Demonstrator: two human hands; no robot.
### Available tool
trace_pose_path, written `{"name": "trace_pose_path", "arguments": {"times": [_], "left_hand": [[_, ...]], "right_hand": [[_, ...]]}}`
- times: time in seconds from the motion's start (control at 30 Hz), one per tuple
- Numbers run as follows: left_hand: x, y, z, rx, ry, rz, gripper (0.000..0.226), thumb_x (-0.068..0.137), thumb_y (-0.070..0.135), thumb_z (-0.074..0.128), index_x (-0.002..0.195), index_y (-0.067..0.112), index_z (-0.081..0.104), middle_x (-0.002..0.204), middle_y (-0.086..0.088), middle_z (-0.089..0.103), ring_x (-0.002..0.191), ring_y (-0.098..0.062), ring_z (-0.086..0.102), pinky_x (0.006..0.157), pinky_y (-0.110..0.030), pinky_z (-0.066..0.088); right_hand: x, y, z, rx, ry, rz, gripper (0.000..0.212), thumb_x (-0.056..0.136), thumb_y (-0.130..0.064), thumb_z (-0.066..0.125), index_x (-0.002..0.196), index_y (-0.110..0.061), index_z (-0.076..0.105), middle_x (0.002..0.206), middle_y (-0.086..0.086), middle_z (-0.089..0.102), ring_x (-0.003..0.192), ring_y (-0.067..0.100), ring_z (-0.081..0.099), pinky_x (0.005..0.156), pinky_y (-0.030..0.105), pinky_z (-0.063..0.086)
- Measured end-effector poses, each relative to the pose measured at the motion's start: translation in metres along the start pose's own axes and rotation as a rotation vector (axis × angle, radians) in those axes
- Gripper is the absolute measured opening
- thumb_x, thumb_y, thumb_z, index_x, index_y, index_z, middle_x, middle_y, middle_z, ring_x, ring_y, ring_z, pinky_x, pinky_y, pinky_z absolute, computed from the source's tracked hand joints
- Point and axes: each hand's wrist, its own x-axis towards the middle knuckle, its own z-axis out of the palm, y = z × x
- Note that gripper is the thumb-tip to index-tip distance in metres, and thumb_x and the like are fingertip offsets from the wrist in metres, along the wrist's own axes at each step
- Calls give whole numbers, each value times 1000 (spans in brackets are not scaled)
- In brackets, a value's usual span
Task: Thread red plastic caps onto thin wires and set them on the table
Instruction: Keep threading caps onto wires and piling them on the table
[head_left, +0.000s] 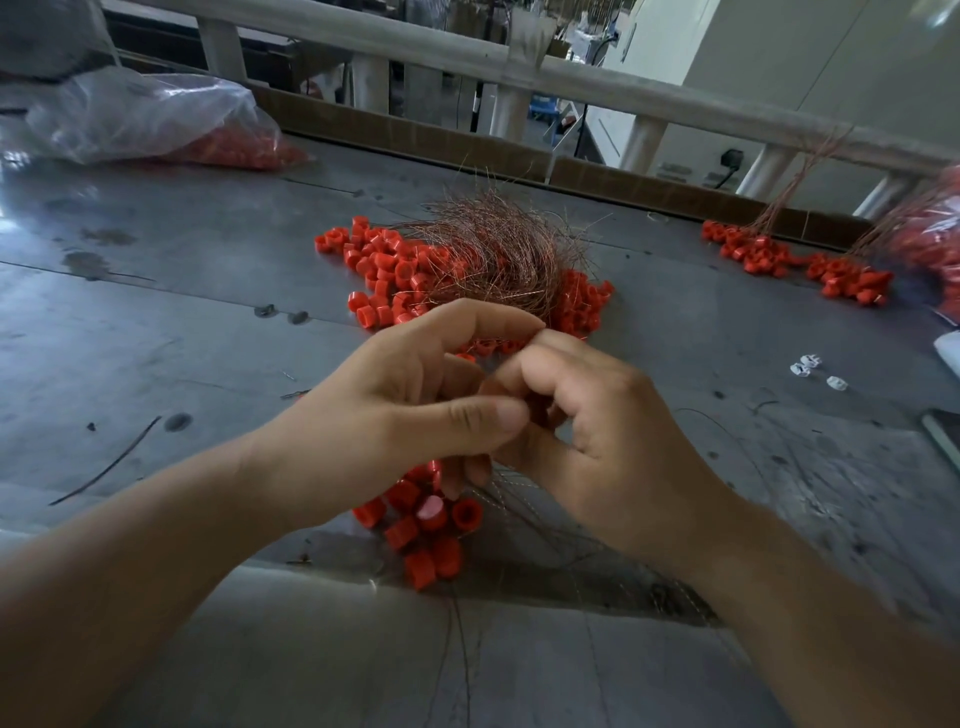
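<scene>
My left hand (415, 405) and my right hand (597, 431) meet at the middle of the grey metal table (156, 322), fingertips pressed together. A red cap (537, 413) shows between the fingers of both hands. Below my left hand hangs a cluster of red caps (426, 525) on thin wires (519, 499), gripped by the lower fingers of that hand. Beyond my hands lies a heap of loose red caps (384, 270) with a tangle of copper wires (488, 254) on top.
A clear plastic bag of red caps (171, 124) lies at the far left. Threaded caps with wires (795, 260) lie at the far right beside another bag (935, 234). Small white pieces (810, 364) rest at right. A cardboard strip (415, 140) and railing (467, 57) border the far edge.
</scene>
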Motion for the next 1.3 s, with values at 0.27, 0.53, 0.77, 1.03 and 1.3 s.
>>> {"name": "trace_pose_path", "arguments": {"times": [0.27, 0.53, 0.77, 1.03, 1.3], "left_hand": [[4, 7, -8, -122, 153, 78, 43, 64, 14, 74, 105, 16, 60, 70, -8, 68, 57, -14, 63, 49, -21, 50], [5, 12, -12, -251, 236, 129, 44, 62, 2, 70, 103, 10, 59, 70, -10, 70, 55, -13, 63, 48, -19, 49], [3, 13, -18, -136, 278, 78, 27, 66, 4, 54, 90, 11, 65, 68, -9, 70, 45, -11, 56, 40, -14, 41], [9, 12, -48, 50, 725, 53, 21, 82, -2, 53, 76, 13, 65, 62, -1, 68, 41, -8, 50, 35, -14, 33], [22, -9, -61, 719, 886, -65, 21, 81, 2, 63, 83, 23, 64, 78, 2, 64, 67, -13, 55, 59, -24, 42]], "right_hand": [[3, 2, -7, 205, 96, 100, 25, 68, -38, 68, 89, -35, 57, 78, -9, 62, 75, 1, 60, 65, 11, 46], [3, 5, -9, 162, 207, 69, 12, 79, -20, 62, 78, -31, 60, 66, -19, 59, 60, -10, 53, 56, 3, 37], [2, 6, -16, -55, 191, 88, 7, 78, -24, 61, 73, -28, 60, 70, -12, 59, 68, 0, 53, 62, 7, 38], [2, 8, -12, -57, 66, 142, 18, 80, -13, 68, 69, -25, 61, 67, -10, 60, 68, 4, 55, 59, 11, 42], [1, 15, -6, -201, -180, 209, 7, 82, -25, 66, 78, -20, 70, 68, -17, 58, 74, 1, 55, 64, 10, 42]]}}
